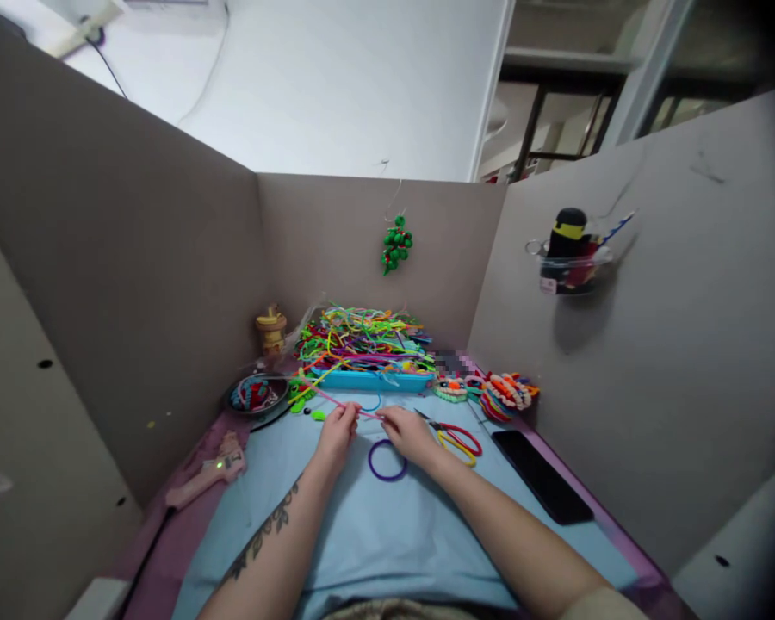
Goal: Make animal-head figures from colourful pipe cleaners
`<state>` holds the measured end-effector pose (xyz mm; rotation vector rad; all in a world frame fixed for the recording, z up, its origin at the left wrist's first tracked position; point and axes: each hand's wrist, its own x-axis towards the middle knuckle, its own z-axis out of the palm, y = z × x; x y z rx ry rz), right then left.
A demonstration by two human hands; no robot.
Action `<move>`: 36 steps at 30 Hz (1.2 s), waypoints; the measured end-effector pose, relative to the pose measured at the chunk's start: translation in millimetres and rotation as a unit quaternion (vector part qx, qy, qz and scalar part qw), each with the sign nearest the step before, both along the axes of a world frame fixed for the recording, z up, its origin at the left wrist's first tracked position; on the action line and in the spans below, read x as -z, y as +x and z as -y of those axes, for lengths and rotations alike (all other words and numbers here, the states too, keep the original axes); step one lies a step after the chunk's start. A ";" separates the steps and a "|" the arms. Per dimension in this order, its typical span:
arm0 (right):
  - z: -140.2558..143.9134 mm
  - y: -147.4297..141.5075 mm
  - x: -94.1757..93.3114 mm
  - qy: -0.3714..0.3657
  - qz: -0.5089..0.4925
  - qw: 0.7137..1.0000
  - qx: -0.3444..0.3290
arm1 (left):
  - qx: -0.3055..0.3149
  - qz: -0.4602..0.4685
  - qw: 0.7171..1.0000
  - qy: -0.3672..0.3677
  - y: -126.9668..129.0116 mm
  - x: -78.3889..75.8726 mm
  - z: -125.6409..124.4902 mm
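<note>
A thin pink pipe cleaner (369, 415) stretches between my two hands above the light blue cloth. My left hand (339, 430) pinches it, and its far end slants up to the left. At the other end, the closed fingertips of my right hand (408, 432) grip it. Just below the hands lies a purple ring (370, 469) that looks like a bent pipe cleaner. Scissors (468, 462) with red and yellow handles rest beside my right wrist, their blades partly hidden. Small green pieces (319, 415) lie beyond my left hand.
A blue tray (349, 380) heaped with colourful pipe cleaners stands at the back. To the left are a dark bowl (277, 405) and a pink glue gun (200, 484) with a cord. A black phone (542, 478) and a colourful fuzzy bundle (507, 396) sit right. Grey partitions (375, 293) enclose the table.
</note>
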<state>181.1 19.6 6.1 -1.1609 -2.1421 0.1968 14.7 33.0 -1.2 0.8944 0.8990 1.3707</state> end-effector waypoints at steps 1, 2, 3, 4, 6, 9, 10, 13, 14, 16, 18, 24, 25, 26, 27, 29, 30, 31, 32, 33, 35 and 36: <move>-1.9 3.6 2.9 -0.013 -0.038 0.999 0.009 | -0.014 0.010 1.000 -0.005 -1.8 0.9 -1.6; -3.7 8.1 4.8 -0.024 -0.070 0.997 0.018 | -0.026 0.019 0.999 -0.009 -3.6 1.2 -3.0; -5.1 13.3 6.2 -0.032 -0.096 0.995 0.024 | -0.035 0.027 0.999 -0.013 -5.2 1.2 -4.2; -5.9 18.6 7.7 -0.037 -0.116 0.992 0.028 | -0.039 0.034 0.999 -0.018 -6.5 0.7 -5.1; -5.8 28.5 11.1 -0.046 -0.147 0.988 0.033 | -0.038 0.047 0.998 -0.029 -7.9 -0.8 -5.9; -5.3 38.4 16.3 -0.067 -0.201 0.975 0.062 | -0.028 0.048 0.998 -0.042 -7.3 -2.3 -5.8; -5.7 40.2 17.3 -0.068 -0.216 0.971 0.072 | -0.022 0.043 0.998 -0.045 -6.9 -2.2 -5.8; -8.9 43.5 18.3 -0.047 -0.236 0.967 0.087 | -0.023 0.039 0.998 -0.036 -7.1 -0.7 -7.1; -10.3 44.4 18.3 -0.039 -0.242 0.965 0.090 | -0.036 0.046 0.998 -0.027 -8.1 -0.1 -8.2; -13.3 46.9 19.2 -0.037 -0.263 0.959 0.103 | -0.076 0.074 0.994 -0.009 -11.9 0.3 -11.0; -16.7 50.7 21.4 -0.057 -0.296 0.946 0.119 | -0.114 0.107 0.988 -0.004 -17.2 -0.3 -13.9; -28.2 65.2 33.1 -0.132 -0.411 0.895 0.111 | -0.182 0.120 0.976 -0.010 -26.1 -2.5 -17.4; -30.0 67.1 34.8 -0.139 -0.432 0.884 0.111 | -0.190 0.113 0.975 -0.009 -26.1 -2.4 -17.3; -31.6 68.6 36.2 -0.146 -0.454 0.872 0.111 | -0.195 0.106 0.975 -0.010 -26.1 -2.1 -17.3; -32.9 69.8 37.2 -0.152 -0.475 0.860 0.109 | -0.198 0.101 0.975 -0.013 -26.1 -1.9 -17.4; -34.3 71.5 38.0 -0.159 -0.510 0.839 0.106 | -0.200 0.099 0.975 -0.017 -26.9 -1.9 -17.9; -34.4 72.1 37.5 -0.157 -0.523 0.831 0.107 | -0.201 0.102 0.974 -0.018 -27.7 -2.2 -18.3; -33.9 72.5 36.6 -0.151 -0.533 0.825 0.110 | -0.202 0.106 0.974 -0.019 -28.6 -2.6 -18.8; -33.1 72.8 35.3 -0.142 -0.540 0.821 0.115 | -0.201 0.111 0.973 -0.019 -29.5 -3.1 -19.2; -32.1 73.1 33.7 -0.130 -0.544 0.820 0.123 | -0.196 0.114 0.974 -0.018 -30.1 -3.6 -19.5; -29.9 73.8 30.6 -0.103 -0.548 0.819 0.138 | -0.173 0.117 0.978 -0.018 -30.0 -4.2 -19.7; -29.0 74.3 29.5 -0.094 -0.551 0.816 0.145 | -0.155 0.114 0.981 -0.021 -29.0 -4.3 -19.5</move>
